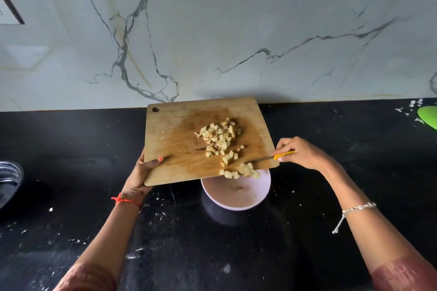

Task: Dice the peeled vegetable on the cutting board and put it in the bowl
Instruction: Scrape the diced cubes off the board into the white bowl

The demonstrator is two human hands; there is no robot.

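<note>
Head view: left hand (142,172) clamped on the near-left corner of the cutting board (179,125), thumb pressed on top with an orange nail showing, remaining fingers tucked beneath the board and out of sight. Right hand (302,152) just off the board's right edge, fingers curled tight round the yellow handle of a knife (267,159), thin blade laid across the board's near-right corner, tip among the loose cubes there.

Diced vegetable (220,139) heaped pale and yellowish at the middle of the board on a dark wet patch, with a trail of cubes down toward the near edge and 1 small cluster right at that edge, against the blade. Pale pink bowl (236,196) directly below the board's near-right corner, far rim covered by the board. Faint specks on the bowl's inner wall, too blurred to tell as cubes or smears. Board seemingly lifted and tipped toward the bowl, though the gap beneath is not readable. Round hole at the board's far-left corner.

Red thread (126,200) round the left wrist; silver bracelet (358,207) round the right wrist, loose chain end hanging. Reddish sleeves (406,276) cut off at both bottom corners.

Black countertop (71,144) under and around the board, flecked with white crumbs on the near side. Marble wall (236,30), white with grey veins, right behind the board's far edge. Well to the right of the board, a bright green object (428,116) cut off by the frame, white scraps (412,106) just beside it. Well to the left, a steel vessel (9,179), only partly in frame.
</note>
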